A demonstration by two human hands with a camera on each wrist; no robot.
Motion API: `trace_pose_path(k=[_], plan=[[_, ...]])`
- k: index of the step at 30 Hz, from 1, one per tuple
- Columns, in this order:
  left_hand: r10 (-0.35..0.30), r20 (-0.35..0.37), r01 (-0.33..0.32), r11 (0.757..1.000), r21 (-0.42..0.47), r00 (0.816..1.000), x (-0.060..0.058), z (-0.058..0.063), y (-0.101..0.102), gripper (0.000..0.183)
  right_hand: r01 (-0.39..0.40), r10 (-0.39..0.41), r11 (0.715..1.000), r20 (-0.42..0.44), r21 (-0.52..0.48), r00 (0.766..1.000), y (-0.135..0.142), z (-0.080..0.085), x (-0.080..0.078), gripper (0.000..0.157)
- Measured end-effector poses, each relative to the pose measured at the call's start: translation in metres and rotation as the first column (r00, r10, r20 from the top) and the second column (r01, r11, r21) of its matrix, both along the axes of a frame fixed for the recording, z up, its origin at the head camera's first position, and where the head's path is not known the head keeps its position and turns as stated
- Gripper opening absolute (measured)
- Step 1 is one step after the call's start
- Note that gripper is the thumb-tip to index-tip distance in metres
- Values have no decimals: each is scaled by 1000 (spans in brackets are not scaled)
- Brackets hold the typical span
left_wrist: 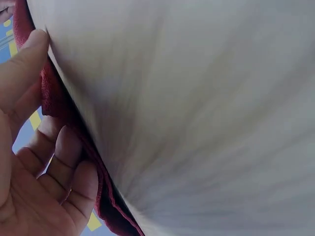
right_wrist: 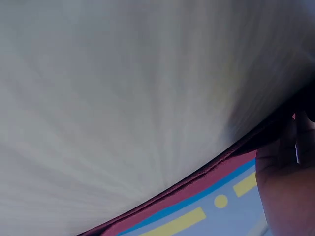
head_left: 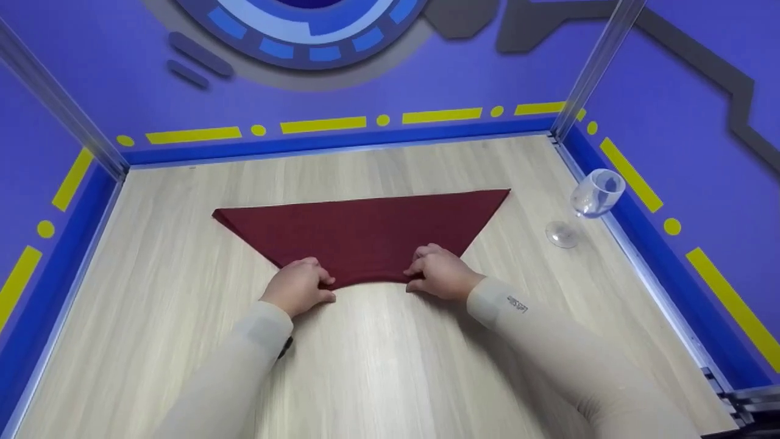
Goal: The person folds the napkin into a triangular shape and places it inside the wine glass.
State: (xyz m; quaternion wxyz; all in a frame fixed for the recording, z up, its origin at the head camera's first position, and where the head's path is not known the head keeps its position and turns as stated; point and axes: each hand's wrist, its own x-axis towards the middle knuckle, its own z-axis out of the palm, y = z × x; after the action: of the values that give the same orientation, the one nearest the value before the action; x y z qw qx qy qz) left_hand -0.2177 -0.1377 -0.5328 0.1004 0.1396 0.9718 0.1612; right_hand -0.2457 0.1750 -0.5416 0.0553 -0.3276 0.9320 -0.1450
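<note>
A dark red cloth napkin [head_left: 372,235] lies folded on the table in a trapezoid, its long edge away from me and its short edge near me. At the left end of the near edge, my left hand [head_left: 300,283] pinches the fabric between thumb and curled fingers. My right hand [head_left: 445,274] grips the right end of that edge in the same way. Between them the edge bows slightly. In the left wrist view the layered napkin [left_wrist: 61,101] runs between thumb and fingers of the left hand [left_wrist: 37,182]. The right wrist view shows only part of the right hand [right_wrist: 288,187]; its fingertips are dark.
To the right stands a clear stemmed wine glass [head_left: 597,194] near the table's edge. The light wooden table [head_left: 177,292] is bordered by metal rails and blue-purple panels [head_left: 97,73] at the left, back and right.
</note>
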Motion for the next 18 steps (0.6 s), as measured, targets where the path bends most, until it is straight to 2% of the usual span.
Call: trace_pose_path(k=[6, 9, 14, 18], plan=[[-18, -54, 18, 1000, -3, 998, -3, -3, 4, 8, -9, 9, 1000, -48, -4, 999, -4, -2, -1, 17], [-22, -65, 22, 1000, 3, 998, -3, -3, 4, 7, -10, 10, 1000, -56, 9, 998, -6, 0, 0, 13], [66, 32, -68, 995, 70, 997, -4, -1, 2, 10, 32, -32, 999, -13, 25, 999, -8, 3, -1, 15], [137, 110, -150, 982, 111, 984, -6, -1, 2, 12, 133, -130, 991, 88, -25, 988, -9, 4, -2, 13]])
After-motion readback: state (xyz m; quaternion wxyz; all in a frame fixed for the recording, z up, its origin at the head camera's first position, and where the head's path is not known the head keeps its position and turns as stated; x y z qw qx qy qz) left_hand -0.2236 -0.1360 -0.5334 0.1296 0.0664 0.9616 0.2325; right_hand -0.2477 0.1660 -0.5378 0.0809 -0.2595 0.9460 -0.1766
